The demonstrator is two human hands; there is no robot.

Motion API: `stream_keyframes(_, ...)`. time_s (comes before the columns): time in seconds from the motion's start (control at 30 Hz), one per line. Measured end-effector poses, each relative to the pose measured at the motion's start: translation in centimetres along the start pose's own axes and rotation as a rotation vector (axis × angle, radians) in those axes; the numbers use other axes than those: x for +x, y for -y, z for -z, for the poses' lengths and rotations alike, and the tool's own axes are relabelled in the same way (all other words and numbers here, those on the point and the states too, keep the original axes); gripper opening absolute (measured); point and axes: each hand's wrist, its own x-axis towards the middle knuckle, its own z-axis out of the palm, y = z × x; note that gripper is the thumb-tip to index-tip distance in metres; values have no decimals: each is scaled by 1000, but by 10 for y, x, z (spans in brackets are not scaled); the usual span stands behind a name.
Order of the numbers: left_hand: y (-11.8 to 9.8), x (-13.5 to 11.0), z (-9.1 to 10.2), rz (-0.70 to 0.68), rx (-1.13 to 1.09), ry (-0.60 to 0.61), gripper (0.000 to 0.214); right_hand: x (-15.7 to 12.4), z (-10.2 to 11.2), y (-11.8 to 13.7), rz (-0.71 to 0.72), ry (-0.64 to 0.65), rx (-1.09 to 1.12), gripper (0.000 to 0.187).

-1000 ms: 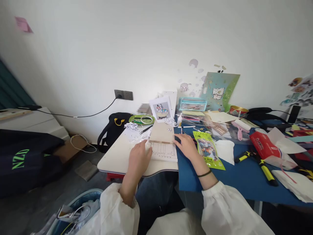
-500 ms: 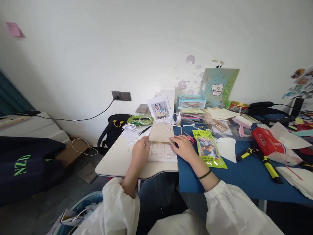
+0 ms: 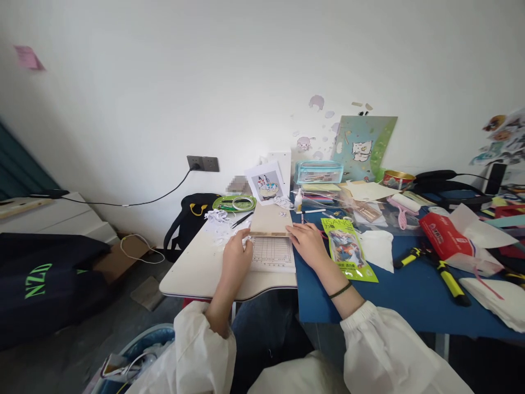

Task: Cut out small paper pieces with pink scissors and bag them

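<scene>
A thin beige board (image 3: 268, 220) lies across a pad of printed forms (image 3: 273, 253) at the right end of the white table. At the board's near left corner, my left hand (image 3: 238, 253) grips the edge with its fingers. My right hand (image 3: 307, 242) holds the near right corner, with the thumb side against the edge. A small cut-out drawing (image 3: 283, 214) rests on the board's upper part. Behind it leans a printed picture (image 3: 267, 185) of cartoon figures in a bowl. The fingertips under the board are hidden.
Paper scraps (image 3: 220, 219), black tweezers (image 3: 241, 220) and a green tray (image 3: 233, 203) lie left of the board. On the blue table (image 3: 320, 306) are a green packet (image 3: 348, 249), yellow-handled pliers (image 3: 453, 282) and a red tissue pack (image 3: 445, 238). A bin (image 3: 158, 331) stands below.
The board's near edge has risen slightly and tilted, uncovering a little more of the printed forms. Both hands keep their hold at its corners. The camera view has shifted slightly.
</scene>
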Motion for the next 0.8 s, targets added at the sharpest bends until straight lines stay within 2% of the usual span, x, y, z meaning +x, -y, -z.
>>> stream_keyframes(0.07,-9,-15,-2,-62,51,-16,29,0,2,1,-5,3,-8,21)
stream_keyframes(0.13,-24,-33,-7,-181,77,24,31,0,2,1,-9,8,-12,21)
stream_keyframes(0.23,-47,-47,-19,-434,73,216,39,0,1,0,-13,11,-18,22)
stream_keyframes(0.33,-58,-42,-30,-516,107,319,59,0,0,0,-13,13,-23,23)
stream_keyframes(0.43,-56,-30,-34,-519,148,367,68,0,0,-1,-17,13,-24,23)
stream_keyframes(0.6,-45,-27,-30,-489,206,389,65,-1,-1,-1,-25,13,-15,23)
stream_keyframes(0.8,-11,-25,-3,-295,339,286,57,-2,-1,-1,-29,11,-12,23)
